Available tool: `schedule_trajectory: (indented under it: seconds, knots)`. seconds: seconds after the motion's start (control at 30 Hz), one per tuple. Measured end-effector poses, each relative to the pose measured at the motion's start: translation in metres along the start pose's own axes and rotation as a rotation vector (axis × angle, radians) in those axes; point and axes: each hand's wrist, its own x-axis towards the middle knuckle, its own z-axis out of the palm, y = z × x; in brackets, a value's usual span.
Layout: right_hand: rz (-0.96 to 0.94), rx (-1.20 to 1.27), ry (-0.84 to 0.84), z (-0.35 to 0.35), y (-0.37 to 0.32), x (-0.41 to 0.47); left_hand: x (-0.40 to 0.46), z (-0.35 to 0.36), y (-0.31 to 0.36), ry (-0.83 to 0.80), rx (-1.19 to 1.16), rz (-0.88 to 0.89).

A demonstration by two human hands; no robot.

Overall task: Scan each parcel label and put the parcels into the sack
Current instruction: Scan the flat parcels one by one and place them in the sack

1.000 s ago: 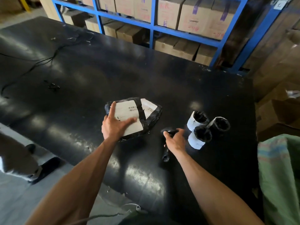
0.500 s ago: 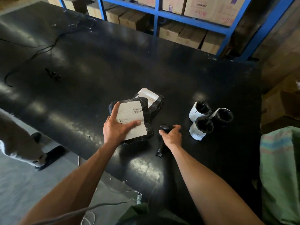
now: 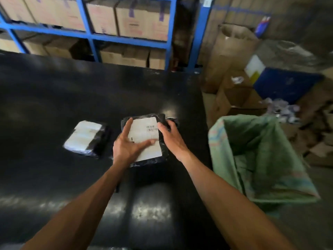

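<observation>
Blurring hides the label's (image 3: 146, 138) print from me. Both hands, left hand (image 3: 126, 147) and right hand (image 3: 171, 134), grip the black parcel (image 3: 144, 139) between them, fingers curled on its edges.

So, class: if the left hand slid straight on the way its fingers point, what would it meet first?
The left hand points up and away across the parcel it holds. Beyond the parcel's far edge comes bare black table, then probably the blue shelving, though depth is unclear.

The counter (image 3: 54, 98) is glossy black, throwing soft glare. Both parcels wear shiny, crinkled black plastic under matt white paper labels (image 3: 146, 138). The sack (image 3: 261, 156) is coarse woven green cloth; the boxes (image 3: 142, 17) are dull cardboard.
</observation>
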Motion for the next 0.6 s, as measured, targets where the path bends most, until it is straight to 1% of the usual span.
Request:
schedule_trajectory:
  seconds: [0.07, 0.2, 0.23, 0.33, 0.43, 0.5, 0.6]
  knots:
    - [0.004, -0.049, 0.096, -0.042, 0.010, -0.005, -0.005, 0.039, 0.030, -0.062, -0.035, 0.041]
    - [0.031, -0.087, 0.402, -0.124, 0.044, -0.018, -0.022, 0.116, 0.086, -0.194, -0.089, 0.147]
    - [0.003, -0.070, 0.462, -0.144, 0.053, -0.022, -0.028, 0.134, 0.097, -0.230, -0.108, 0.181]
    - [-0.007, -0.031, 0.588, -0.208, 0.084, -0.034, -0.045, 0.184, 0.125, -0.350, -0.172, 0.276]
    - [0.033, 0.053, 0.677, -0.266, 0.115, -0.044, -0.060, 0.227, 0.151, -0.460, -0.214, 0.305]
    - [0.054, 0.121, 0.739, -0.295, 0.134, -0.046, -0.066, 0.251, 0.163, -0.489, -0.147, 0.308]
    - [0.127, 0.177, 0.813, -0.331, 0.156, -0.053, -0.069, 0.279, 0.169, -0.502, 0.042, 0.345]
